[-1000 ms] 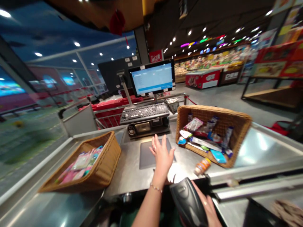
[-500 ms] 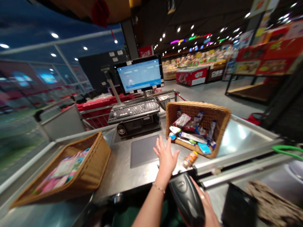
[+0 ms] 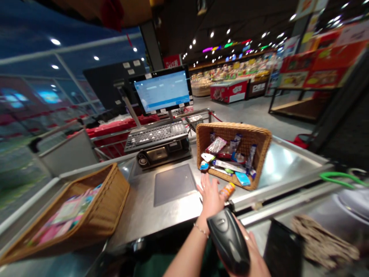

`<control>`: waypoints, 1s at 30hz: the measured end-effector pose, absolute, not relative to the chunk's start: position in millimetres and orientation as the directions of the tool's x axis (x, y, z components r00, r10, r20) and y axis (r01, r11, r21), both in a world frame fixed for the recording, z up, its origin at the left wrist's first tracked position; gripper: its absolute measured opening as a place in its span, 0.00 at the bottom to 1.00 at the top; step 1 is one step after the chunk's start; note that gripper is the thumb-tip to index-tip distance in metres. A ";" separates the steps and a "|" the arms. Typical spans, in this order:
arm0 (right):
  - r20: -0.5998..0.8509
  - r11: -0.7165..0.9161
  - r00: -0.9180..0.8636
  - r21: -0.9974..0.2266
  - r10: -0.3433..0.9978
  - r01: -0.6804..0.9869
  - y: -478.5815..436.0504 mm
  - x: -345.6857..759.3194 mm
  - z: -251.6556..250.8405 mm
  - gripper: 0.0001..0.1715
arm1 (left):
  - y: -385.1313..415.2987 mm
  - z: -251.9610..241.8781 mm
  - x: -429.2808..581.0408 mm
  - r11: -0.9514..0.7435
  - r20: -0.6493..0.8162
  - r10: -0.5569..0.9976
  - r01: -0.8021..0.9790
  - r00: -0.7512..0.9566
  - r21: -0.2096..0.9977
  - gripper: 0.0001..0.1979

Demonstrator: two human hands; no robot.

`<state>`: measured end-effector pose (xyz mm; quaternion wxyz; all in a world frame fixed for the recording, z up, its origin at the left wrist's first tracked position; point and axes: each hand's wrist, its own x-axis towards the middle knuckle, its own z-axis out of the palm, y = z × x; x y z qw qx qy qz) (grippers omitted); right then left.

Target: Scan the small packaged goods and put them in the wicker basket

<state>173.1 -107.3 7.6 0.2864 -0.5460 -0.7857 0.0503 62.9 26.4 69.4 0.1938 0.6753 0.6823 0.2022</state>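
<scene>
At the bottom centre of the frame, the right hand (image 3: 251,246) is clamped round the black scanner (image 3: 227,240); a loose, steady wrist would keep it clear of the left forearm, which lies just beside it. The left hand (image 3: 211,194) is empty, fingers apart and palm down, its thumb side next to the small orange bottle (image 3: 227,191); whether skin and bottle meet, I cannot tell. The bottle lies on its side right of centre, just in front of the right-hand basket (image 3: 263,148). Its round body could roll, so the sound way is probably to close thumb and fingers across its middle, squarely and without a push, and to lift clear of the basket's edge

As to materials, the scanner is smooth moulded plastic with a rounded back, and the brown cloth (image 3: 319,240) at lower right looks soft and crumpled. The bottle is a short cylinder with a bright label. Beneath it the worktop (image 3: 138,219) is brushed, shiny metal, inset with a flat grey pad (image 3: 174,184). Both baskets, the left-hand basket (image 3: 115,204) too, are tan and tightly woven; glossy packets (image 3: 230,166) fill the right one. Farther off stands the ridged black keyboard (image 3: 157,136), and above it the flat, glassy monitor (image 3: 161,90)
</scene>
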 end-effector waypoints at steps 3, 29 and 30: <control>0.407 0.404 -0.236 -0.397 0.882 0.824 -107.2 174.1 6.6 0.30 | 28.5 58.5 67.9 -0.028 -0.045 0.997 0.871 0.057 0.491 0.22; 0.305 0.278 -0.119 -0.553 0.945 0.786 -108.6 170.0 17.3 0.30 | 54.8 33.9 43.5 -0.088 0.185 0.983 0.919 0.016 0.385 0.13; 0.310 0.294 -0.138 -0.542 0.941 0.787 -108.1 171.2 15.9 0.30 | 53.8 36.3 37.3 -0.058 0.190 0.982 0.909 -0.023 0.413 0.14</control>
